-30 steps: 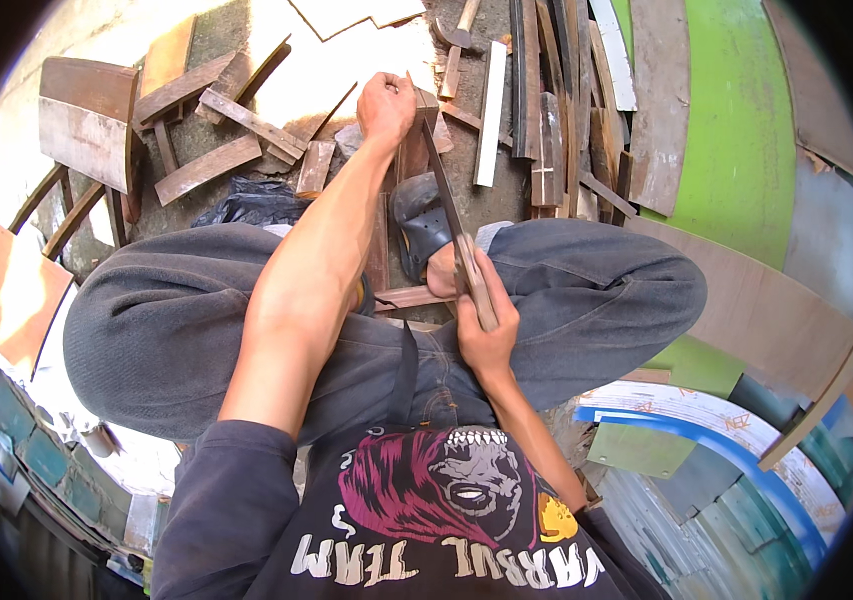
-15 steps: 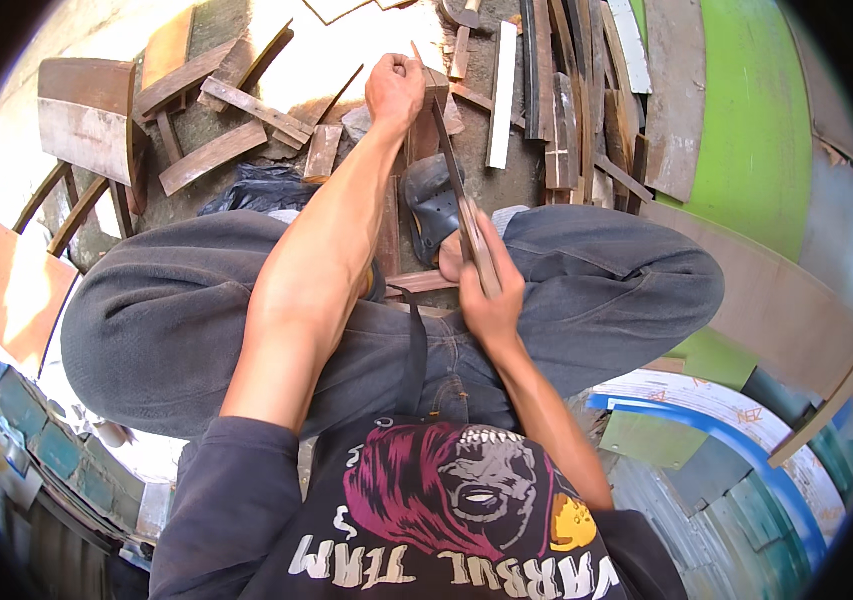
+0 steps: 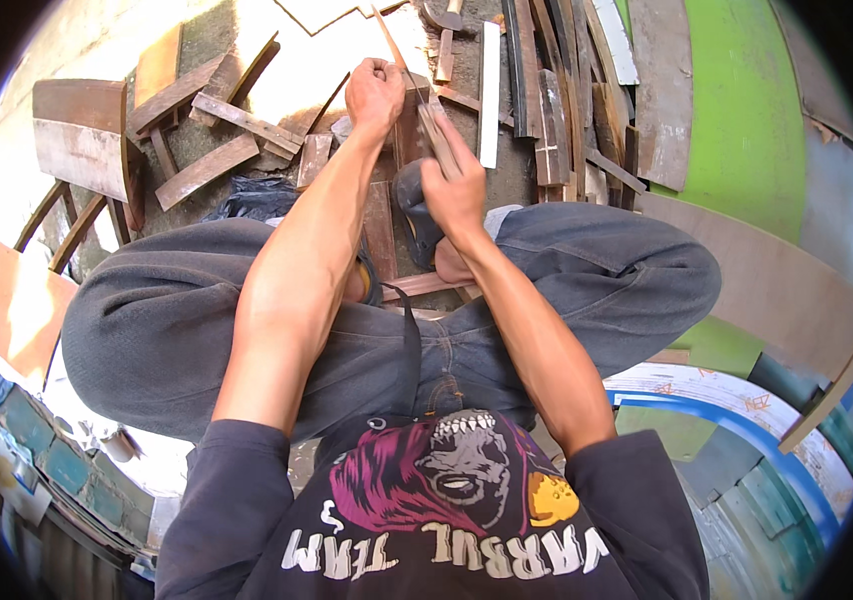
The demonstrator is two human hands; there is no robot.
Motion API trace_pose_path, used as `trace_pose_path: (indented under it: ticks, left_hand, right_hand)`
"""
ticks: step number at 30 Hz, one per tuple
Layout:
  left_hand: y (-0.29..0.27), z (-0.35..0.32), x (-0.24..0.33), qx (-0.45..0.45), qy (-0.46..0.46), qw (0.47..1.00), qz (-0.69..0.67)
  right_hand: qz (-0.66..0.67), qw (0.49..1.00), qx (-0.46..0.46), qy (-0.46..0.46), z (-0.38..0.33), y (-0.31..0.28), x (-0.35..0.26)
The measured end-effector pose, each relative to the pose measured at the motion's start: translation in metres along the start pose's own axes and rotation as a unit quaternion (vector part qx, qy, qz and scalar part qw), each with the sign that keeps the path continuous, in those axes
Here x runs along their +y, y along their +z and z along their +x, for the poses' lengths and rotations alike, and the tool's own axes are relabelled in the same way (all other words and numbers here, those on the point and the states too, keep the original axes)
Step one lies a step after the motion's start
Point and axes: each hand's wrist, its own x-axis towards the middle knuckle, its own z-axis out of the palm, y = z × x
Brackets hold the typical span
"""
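Note:
I sit cross-legged on the ground. My left hand (image 3: 375, 95) is closed in a fist around the far part of a long thin strip (image 3: 434, 135), whose tip (image 3: 387, 35) sticks out beyond the fist. My right hand (image 3: 455, 182) grips the near part of the same strip. Below the hands a narrow brown wooden board (image 3: 381, 228) lies between my knees, next to a dark shoe (image 3: 417, 205). Whether the strip is wood or metal cannot be told.
Scrap boards and offcuts (image 3: 207, 165) lie scattered on the ground at the far left. A white batten (image 3: 490, 95) and dark planks (image 3: 552, 110) lie ahead. A green curved panel (image 3: 747, 120) stands at the right, and a blue-edged white sheet (image 3: 737, 420) lies at the lower right.
Both hands have moved farther from my body with the strip, and the right hand has slid up closer to the left hand.

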Motion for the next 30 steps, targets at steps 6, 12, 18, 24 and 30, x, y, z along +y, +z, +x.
trace_pose_path:
  ticks: [6, 12, 18, 24, 30]
  left_hand:
    - [-0.01, 0.009, -0.013, 0.029, -0.028, 0.997, 0.059]
    - [-0.006, 0.008, -0.008, 0.005, -0.056, 0.996, 0.068]
    - [-0.023, 0.0, 0.001, -0.105, -0.106, 0.989, -0.019]
    - [-0.029, -0.015, 0.022, -0.112, -0.182, 0.972, -0.093]
    - [-0.019, -0.005, 0.009, -0.072, -0.175, 0.982, 0.005]
  right_hand:
    - [0.029, 0.997, -0.04, 0.063, -0.062, -0.025, -0.014]
    - [0.041, 0.996, -0.047, 0.066, -0.08, -0.046, -0.013]
    - [0.079, 0.989, -0.065, 0.107, -0.029, -0.021, -0.018]
    - [0.174, 0.962, -0.075, 0.197, -0.021, -0.015, -0.014]
    - [0.165, 0.966, -0.067, 0.186, -0.021, -0.005, -0.005]
